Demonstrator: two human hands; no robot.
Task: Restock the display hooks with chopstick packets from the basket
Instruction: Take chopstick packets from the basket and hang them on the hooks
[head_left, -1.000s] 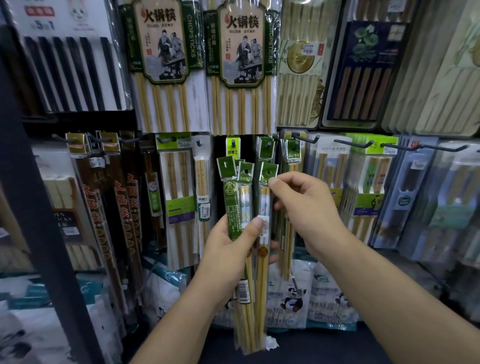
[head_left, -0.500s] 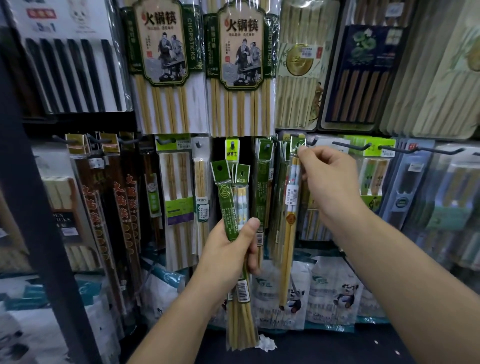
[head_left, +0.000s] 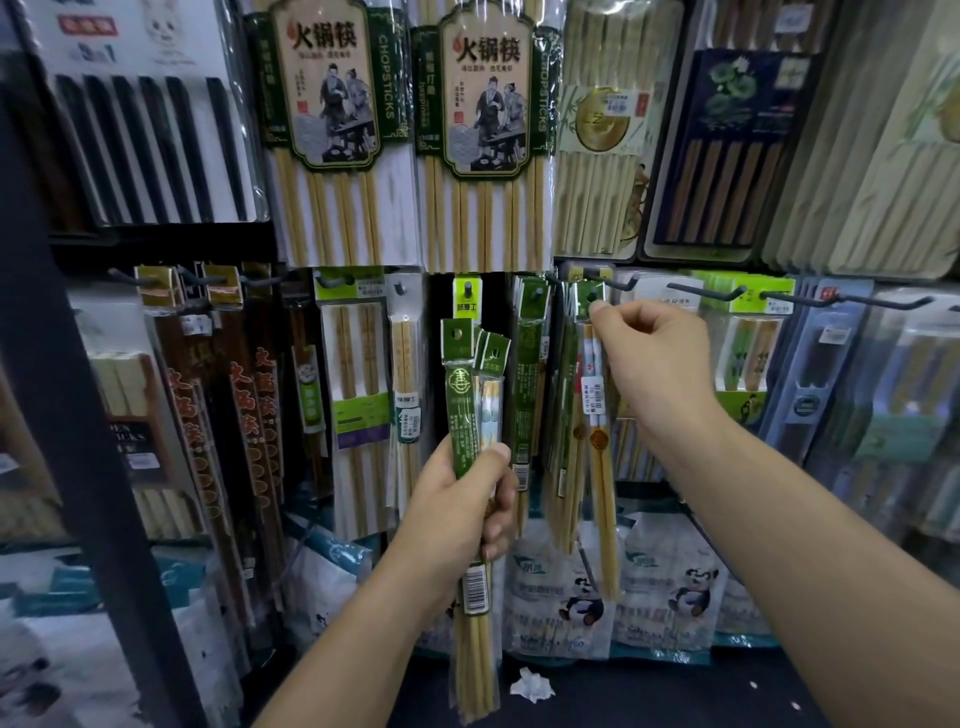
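Observation:
My left hand (head_left: 465, 506) grips a small bundle of chopstick packets (head_left: 470, 395) with green header cards, held upright in front of the display wall. My right hand (head_left: 652, 364) pinches the green header of one more chopstick packet (head_left: 597, 415) at a dark display hook (head_left: 610, 283); the hook's tip shows through the header's hole. This packet hangs straight down, in front of several like packets on the same hook. Another hook to the left carries green packets (head_left: 530, 364). The basket is out of view.
Large chopstick packs (head_left: 332, 130) hang on the upper row. Bare hook ends (head_left: 706, 291) stick out to the right of my right hand. Panda-printed bags (head_left: 582, 587) stand on the dark shelf below, with a crumpled white scrap (head_left: 530, 686). A dark upright post (head_left: 78, 415) stands at the left.
My right hand took one packet off the bundle in my left hand and carried it up and right to the hook. My left hand stayed roughly in place with the remaining packets.

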